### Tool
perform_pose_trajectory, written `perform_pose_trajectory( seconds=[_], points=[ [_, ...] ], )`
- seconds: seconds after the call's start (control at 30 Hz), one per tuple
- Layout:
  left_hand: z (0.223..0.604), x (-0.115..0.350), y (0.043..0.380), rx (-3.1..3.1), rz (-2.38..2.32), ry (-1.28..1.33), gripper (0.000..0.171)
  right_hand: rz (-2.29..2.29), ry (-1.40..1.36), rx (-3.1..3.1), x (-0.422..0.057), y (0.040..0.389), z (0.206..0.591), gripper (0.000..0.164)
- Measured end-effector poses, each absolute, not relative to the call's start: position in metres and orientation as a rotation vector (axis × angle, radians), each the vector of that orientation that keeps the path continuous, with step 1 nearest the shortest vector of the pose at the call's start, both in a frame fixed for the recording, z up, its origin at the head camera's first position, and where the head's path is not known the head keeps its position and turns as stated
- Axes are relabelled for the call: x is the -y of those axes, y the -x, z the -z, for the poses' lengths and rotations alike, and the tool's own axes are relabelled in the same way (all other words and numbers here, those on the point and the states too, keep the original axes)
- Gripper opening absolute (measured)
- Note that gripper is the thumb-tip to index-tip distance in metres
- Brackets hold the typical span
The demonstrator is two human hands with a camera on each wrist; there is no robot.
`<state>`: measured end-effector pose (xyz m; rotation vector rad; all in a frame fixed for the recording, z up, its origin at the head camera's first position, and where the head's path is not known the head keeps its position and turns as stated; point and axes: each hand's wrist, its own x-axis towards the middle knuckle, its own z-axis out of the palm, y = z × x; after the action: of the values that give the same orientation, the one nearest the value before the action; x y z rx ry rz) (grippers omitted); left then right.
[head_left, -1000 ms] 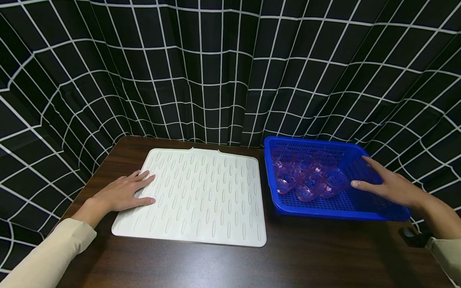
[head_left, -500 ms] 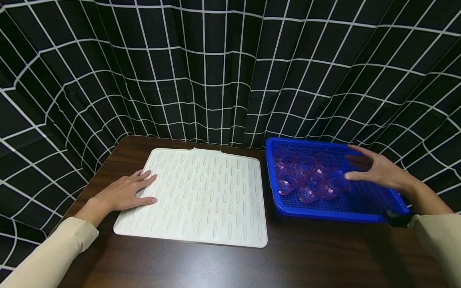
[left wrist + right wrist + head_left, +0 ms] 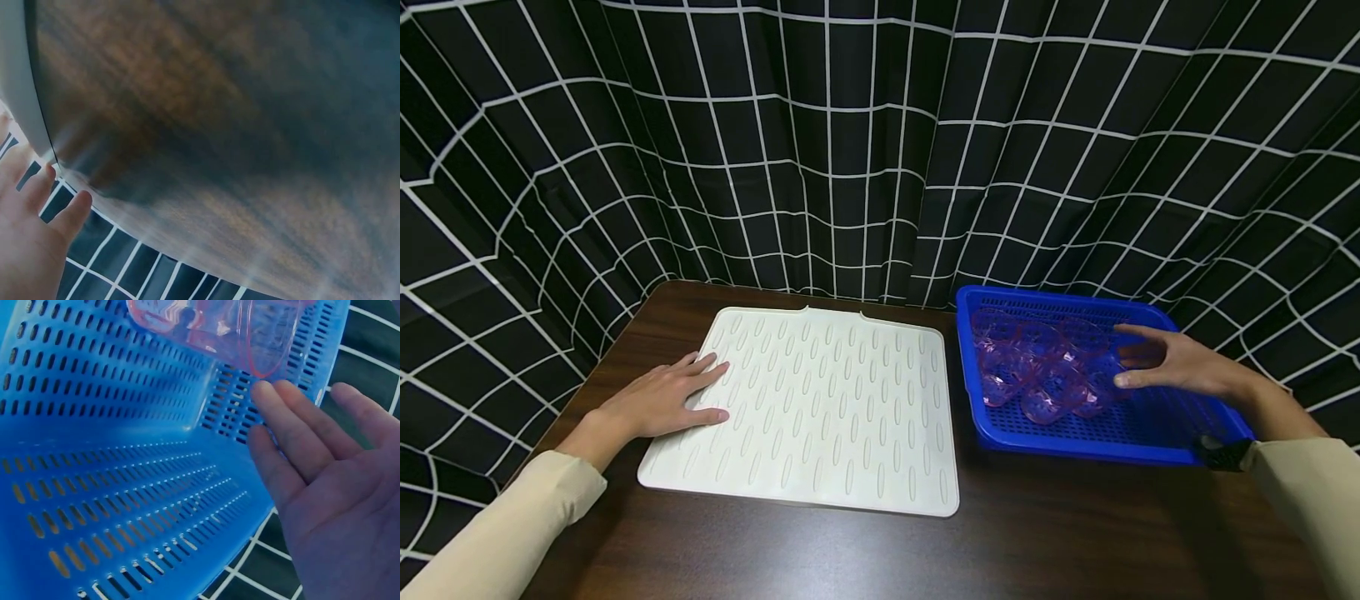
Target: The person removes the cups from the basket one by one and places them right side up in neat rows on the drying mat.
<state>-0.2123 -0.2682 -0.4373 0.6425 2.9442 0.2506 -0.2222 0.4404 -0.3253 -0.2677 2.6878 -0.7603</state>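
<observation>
My left hand (image 3: 666, 396) lies spread on the left edge of a white draining mat (image 3: 827, 417) with rows of oval ridges. In the left wrist view, the fingers of the left hand (image 3: 34, 231) are extended beside the mat's edge. Over the blue plastic basket (image 3: 1075, 447), my right hand (image 3: 1187, 362) is held with thumb and fingers apart and nothing between them. Several clear pink cups (image 3: 1047, 402) fill the basket's left part. The right wrist view shows the right hand's (image 3: 350, 481) fingertips close to a pink cup's (image 3: 215, 328) rim; contact cannot be told.
Both the mat and the basket stand on a dark wooden table (image 3: 820, 554). A black curtain with a white grid (image 3: 850, 167) hangs behind and at the sides. The basket's slotted walls (image 3: 94, 369) rise around the cups.
My right hand has moved left over the basket, towards the cups, then slowed. The left hand has stayed on the mat. The view has shifted slightly.
</observation>
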Motion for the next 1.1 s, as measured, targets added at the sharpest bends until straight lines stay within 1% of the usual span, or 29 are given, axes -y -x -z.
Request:
perform_pose_trajectory(
  seconds=[0.63,0.87,1.1],
  points=[
    [0.438,0.269,0.212,-2.946,-0.271,-0.659,0.091,0.699,0.366,-2.609,-0.427,0.230,0.331,0.098],
    [0.437,0.268,0.210,-2.967,-0.268,-0.696,0.090,0.701,0.353,-2.602,-0.424,0.231,0.333,0.101],
    [0.436,0.269,0.211,-2.968,-0.265,-0.703,0.089,0.674,0.350,-2.631,-0.422,0.232,0.330,0.097]
  ],
)
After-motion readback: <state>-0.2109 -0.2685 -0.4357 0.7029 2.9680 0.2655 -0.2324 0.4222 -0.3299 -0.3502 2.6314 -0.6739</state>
